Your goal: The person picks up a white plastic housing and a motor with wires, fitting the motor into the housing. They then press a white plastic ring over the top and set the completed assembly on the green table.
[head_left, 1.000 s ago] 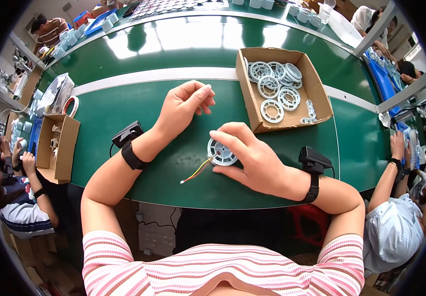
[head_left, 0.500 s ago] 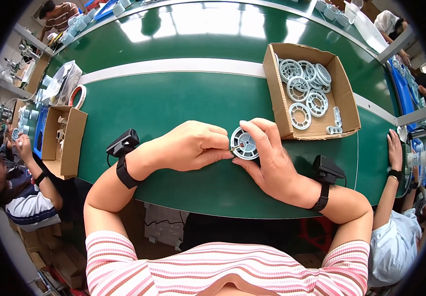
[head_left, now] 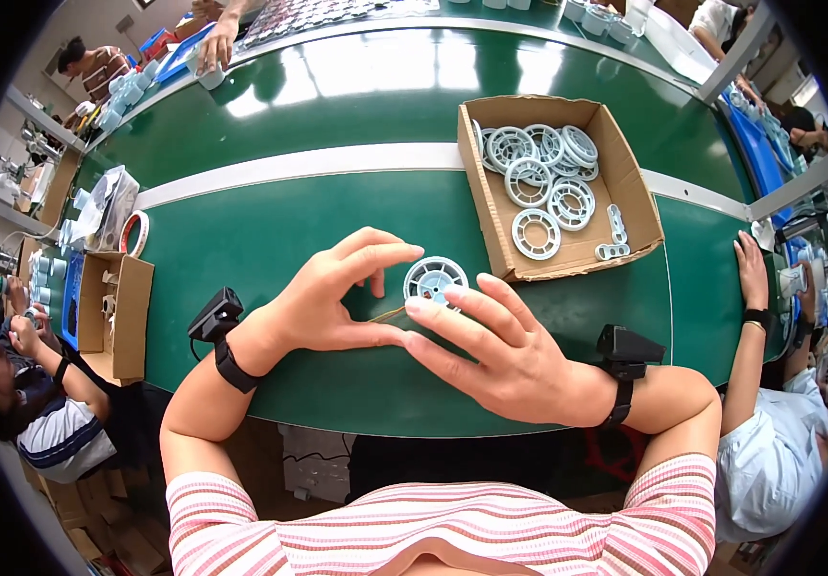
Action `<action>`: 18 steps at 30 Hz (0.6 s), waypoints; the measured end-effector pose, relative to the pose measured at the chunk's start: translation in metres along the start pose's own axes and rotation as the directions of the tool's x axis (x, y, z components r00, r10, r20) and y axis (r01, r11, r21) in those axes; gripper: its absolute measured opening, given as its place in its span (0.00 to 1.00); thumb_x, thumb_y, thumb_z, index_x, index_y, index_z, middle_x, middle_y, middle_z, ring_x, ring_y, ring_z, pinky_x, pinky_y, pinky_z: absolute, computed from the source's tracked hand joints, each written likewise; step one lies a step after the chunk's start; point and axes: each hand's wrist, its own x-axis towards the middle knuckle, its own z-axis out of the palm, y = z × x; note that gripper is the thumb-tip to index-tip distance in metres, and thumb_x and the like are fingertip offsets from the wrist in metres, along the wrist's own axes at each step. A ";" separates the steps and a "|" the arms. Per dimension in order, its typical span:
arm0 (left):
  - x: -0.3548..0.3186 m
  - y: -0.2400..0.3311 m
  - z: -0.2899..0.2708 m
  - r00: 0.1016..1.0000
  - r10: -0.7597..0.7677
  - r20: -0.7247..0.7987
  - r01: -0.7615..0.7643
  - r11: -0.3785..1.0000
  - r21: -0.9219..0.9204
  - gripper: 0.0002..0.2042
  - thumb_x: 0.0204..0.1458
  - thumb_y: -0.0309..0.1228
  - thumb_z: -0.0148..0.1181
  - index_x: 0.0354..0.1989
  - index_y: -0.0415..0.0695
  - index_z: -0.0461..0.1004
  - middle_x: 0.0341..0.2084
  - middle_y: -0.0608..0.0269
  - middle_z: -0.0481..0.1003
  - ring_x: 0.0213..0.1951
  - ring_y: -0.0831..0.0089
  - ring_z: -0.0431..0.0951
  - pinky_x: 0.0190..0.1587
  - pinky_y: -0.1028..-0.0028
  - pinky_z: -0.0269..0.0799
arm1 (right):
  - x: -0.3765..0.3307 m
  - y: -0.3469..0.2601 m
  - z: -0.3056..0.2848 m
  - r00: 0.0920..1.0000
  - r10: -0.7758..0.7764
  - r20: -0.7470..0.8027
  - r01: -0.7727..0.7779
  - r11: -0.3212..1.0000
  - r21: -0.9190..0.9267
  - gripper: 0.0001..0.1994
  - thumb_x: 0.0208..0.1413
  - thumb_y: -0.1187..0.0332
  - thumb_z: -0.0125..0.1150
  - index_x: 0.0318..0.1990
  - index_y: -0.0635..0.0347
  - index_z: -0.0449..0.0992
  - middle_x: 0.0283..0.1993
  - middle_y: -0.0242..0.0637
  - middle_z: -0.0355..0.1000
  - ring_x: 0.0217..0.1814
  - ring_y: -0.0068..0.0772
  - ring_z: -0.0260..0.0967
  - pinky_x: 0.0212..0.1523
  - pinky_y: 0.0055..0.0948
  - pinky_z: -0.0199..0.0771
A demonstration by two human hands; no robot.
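Observation:
A pale blue spoked wheel (head_left: 436, 276) with a raised hub and a small copper-coloured spot near its middle sits in front of me, between my hands. My left hand (head_left: 332, 293) is open beside it, with index finger and thumb wide apart. A thin brownish strand (head_left: 388, 315) runs from the wheel toward the left palm. My right hand (head_left: 505, 350) lies at the wheel's lower right with fingers spread. Its index and middle fingertips overlap the wheel's lower rim, and its thumb tip is close to my left thumb tip. The wheel's lower edge is partly hidden by those fingers.
A cardboard box (head_left: 491, 230) at the right holds several pale blue rings and small linked pieces. At the left stand another cardboard box (head_left: 132, 317), a tape roll (head_left: 133, 233) and a clear bin (head_left: 107, 213). Co-workers sit on both sides; one hand (head_left: 217, 46) reaches in at the far left.
My left hand has opened from a pinch at the wheel. My right fingers have spread, and the wheel now faces upward more. The view has shifted; a co-worker's hand appears at the far side.

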 end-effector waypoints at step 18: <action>0.014 -0.006 0.018 0.994 -0.107 0.010 0.106 0.964 -0.242 0.27 0.63 0.40 0.63 0.67 0.43 0.66 0.57 0.58 0.71 0.43 0.74 0.76 0.47 0.72 0.75 | -0.003 0.058 -0.025 0.921 0.339 0.193 -0.312 0.937 -0.157 0.10 0.50 0.73 0.69 0.37 0.58 0.73 0.37 0.37 0.69 0.35 0.42 0.72 0.37 0.38 0.72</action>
